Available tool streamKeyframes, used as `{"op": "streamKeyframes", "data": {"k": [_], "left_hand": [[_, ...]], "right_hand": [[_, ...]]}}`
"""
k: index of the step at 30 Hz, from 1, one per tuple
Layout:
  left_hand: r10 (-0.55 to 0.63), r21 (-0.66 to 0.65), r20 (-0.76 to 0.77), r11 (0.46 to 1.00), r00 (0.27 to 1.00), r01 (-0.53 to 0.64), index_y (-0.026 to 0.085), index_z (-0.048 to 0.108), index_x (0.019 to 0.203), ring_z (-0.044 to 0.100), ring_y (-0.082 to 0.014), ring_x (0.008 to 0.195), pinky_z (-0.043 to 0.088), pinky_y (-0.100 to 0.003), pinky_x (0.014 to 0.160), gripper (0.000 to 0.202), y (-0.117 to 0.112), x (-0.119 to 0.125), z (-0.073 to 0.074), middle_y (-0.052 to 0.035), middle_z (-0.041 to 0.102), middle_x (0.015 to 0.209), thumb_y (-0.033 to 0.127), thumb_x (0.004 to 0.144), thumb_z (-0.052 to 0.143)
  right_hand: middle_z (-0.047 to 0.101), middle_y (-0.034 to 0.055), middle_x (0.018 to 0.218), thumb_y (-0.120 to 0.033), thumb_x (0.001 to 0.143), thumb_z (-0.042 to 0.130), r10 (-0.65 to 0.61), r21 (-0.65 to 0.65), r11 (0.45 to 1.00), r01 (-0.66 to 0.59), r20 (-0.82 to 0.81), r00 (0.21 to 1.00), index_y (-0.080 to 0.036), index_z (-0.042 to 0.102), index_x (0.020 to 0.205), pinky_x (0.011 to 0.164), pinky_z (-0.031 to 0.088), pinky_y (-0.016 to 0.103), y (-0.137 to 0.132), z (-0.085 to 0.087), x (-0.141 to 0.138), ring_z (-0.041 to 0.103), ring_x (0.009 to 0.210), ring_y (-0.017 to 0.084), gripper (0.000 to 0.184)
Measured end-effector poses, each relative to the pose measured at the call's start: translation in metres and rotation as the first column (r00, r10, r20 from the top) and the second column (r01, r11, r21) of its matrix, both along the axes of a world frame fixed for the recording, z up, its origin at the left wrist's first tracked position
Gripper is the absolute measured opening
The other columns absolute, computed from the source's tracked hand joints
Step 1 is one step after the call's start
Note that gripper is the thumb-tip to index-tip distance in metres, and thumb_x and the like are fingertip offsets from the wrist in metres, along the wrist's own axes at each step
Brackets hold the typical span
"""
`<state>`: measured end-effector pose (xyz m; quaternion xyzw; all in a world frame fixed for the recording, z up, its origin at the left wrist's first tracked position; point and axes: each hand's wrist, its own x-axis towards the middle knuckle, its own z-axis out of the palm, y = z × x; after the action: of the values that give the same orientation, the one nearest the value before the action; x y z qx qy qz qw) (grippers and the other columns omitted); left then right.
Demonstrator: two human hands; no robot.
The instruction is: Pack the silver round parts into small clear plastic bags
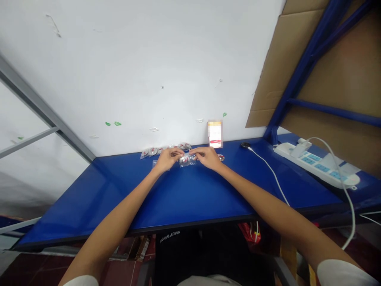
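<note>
My left hand (pixel 168 159) and my right hand (pixel 209 157) meet over the blue tabletop, fingers pinched. Between them is a small clear plastic bag (pixel 182 164) with a round, shiny disc-like item (pixel 186 159) in it, marked in red. Each hand grips one side of this bag near its top. Behind the left hand, several similar bagged discs (pixel 153 151) lie in a row along the wall. Another clear bag (pixel 154 163) is partly hidden under my left hand. Just right of my right hand lies a loose round disc (pixel 221 157) with a red mark.
A lit phone (pixel 215 134) leans on the wall at the table's back edge. A black round charger (pixel 245 145) with a white cable lies further right. A white power strip (pixel 317 165) occupies the right end, beside a blue metal frame (pixel 300 79).
</note>
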<state>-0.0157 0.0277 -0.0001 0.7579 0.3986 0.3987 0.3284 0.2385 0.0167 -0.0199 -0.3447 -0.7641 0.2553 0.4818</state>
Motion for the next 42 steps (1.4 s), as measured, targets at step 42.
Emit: {"op": "streamKeyframes", "data": {"k": [42], "left_hand": [[0.326, 0.24, 0.096, 0.91, 0.941, -0.339, 0.02, 0.076, 0.103, 0.069, -0.0204, 0.08, 0.055, -0.032, 0.074, 0.029, 0.008, -0.038, 0.032, -0.0063, 0.077, 0.095, 0.047, 0.094, 0.073]], "right_hand": [[0.08, 0.0084, 0.122, -0.036, 0.1, 0.068, -0.001, -0.159, 0.987, -0.023, -0.15, 0.989, -0.026, 0.064, 0.138, 0.087, 0.067, 0.039, -0.001, 0.006, -0.008, 0.081, 0.095, 0.022, 0.039]]}}
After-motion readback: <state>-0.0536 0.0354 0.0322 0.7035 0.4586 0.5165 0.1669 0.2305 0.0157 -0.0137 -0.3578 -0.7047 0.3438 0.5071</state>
